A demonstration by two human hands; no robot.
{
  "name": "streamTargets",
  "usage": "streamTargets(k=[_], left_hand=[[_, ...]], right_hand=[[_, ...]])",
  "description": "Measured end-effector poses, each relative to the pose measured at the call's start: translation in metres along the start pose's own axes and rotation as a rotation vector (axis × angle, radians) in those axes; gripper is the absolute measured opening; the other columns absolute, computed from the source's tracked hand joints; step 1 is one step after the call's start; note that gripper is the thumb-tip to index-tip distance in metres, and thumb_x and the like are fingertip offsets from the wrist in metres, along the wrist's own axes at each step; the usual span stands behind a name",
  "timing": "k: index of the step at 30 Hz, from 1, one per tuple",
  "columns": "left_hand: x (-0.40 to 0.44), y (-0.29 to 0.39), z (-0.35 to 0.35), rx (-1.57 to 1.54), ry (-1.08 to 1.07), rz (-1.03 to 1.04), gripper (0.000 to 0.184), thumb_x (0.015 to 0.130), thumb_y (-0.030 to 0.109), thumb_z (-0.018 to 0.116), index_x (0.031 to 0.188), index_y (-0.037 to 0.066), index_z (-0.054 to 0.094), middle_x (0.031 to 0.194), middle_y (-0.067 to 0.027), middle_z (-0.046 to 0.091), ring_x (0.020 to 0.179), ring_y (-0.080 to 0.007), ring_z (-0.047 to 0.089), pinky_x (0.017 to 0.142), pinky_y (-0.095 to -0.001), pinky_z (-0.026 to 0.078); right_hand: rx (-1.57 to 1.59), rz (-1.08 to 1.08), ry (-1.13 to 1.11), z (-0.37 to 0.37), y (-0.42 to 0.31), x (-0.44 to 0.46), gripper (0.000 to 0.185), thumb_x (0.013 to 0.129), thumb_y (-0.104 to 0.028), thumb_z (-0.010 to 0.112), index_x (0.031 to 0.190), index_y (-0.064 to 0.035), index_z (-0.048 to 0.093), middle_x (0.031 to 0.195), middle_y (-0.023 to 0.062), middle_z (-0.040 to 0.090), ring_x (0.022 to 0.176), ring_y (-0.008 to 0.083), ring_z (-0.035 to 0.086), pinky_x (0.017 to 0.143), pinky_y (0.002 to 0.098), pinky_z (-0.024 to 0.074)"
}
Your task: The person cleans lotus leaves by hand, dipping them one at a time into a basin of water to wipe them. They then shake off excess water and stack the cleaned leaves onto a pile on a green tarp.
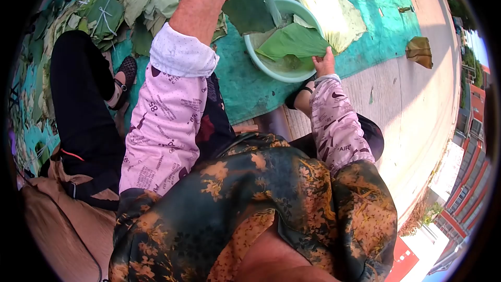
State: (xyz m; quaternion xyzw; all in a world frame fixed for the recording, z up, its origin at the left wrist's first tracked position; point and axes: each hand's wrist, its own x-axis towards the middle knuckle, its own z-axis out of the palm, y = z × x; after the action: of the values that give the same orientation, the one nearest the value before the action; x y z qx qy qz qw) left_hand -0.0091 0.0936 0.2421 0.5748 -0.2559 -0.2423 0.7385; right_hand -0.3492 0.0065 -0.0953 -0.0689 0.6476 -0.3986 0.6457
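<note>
Your right hand (324,64) pinches a green leaf (292,42) over the basin (283,78), a handling step likely needing gentle support next; your unseen left hand's grip cannot be told.

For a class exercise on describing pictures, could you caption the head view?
A green leaf in the right hand's grip, over a basin on a teal sheet.

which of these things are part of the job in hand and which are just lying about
Part of the job, it seems:
- green leaf, gripped by the right hand
- pale green basin, under that leaf
- dark leaf, reaching to the basin

Probably just lying about:
- string-tied leaf bundle at upper left
- brown scrap on the paving
</note>
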Motion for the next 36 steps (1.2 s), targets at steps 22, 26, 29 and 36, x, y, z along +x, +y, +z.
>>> streamTargets(k=[22,26,29,36], left_hand=[[0.011,0.0,-0.019,0.262,0.152,0.062,0.026,0.078,0.022,0.056,0.077,-0.005,0.058,0.07,-0.0141,0.059,0.065,-0.0223,0.054,0.061,-0.0338,0.042],[0.022,-0.017,-0.02,0.409,0.17,0.172,0.03,0.077,0.025,0.056,0.075,-0.005,0.058,0.068,-0.0185,0.058,0.064,-0.0268,0.054,0.061,-0.0364,0.041],[0.017,-0.017,-0.019,0.417,0.145,0.165,0.03,0.076,0.025,0.056,0.074,-0.005,0.058,0.067,-0.0189,0.058,0.064,-0.0272,0.055,0.061,-0.0365,0.041],[0.014,-0.003,-0.028,0.311,0.144,0.087,0.029,0.077,0.022,0.056,0.081,-0.006,0.06,0.073,-0.0167,0.061,0.068,-0.0235,0.056,0.062,-0.0338,0.042]], right_hand=[[-0.801,-0.477,-0.383,0.074,-0.132,-0.1,0.037,0.068,-0.004,0.056,0.105,-0.0047,0.052,0.089,0.011,0.056,0.071,0.0205,0.059,0.056,0.0314,0.0532],[-0.628,-0.462,-0.449,0.083,-0.155,-0.124,0.038,0.071,-0.004,0.055,0.108,-0.0014,0.047,0.093,0.0129,0.055,0.075,0.0243,0.059,0.063,0.0355,0.0529],[-0.442,-0.45,-0.498,0.086,-0.165,-0.126,0.038,0.075,-0.006,0.054,0.112,0.0009,0.044,0.1,0.0152,0.053,0.085,0.0301,0.057,0.072,0.0386,0.0519],[-0.661,-0.231,-0.573,0.072,-0.157,-0.106,0.039,0.077,-0.007,0.053,0.114,0.0014,0.043,0.105,0.0155,0.051,0.091,0.0288,0.056,0.078,0.0366,0.0493]])
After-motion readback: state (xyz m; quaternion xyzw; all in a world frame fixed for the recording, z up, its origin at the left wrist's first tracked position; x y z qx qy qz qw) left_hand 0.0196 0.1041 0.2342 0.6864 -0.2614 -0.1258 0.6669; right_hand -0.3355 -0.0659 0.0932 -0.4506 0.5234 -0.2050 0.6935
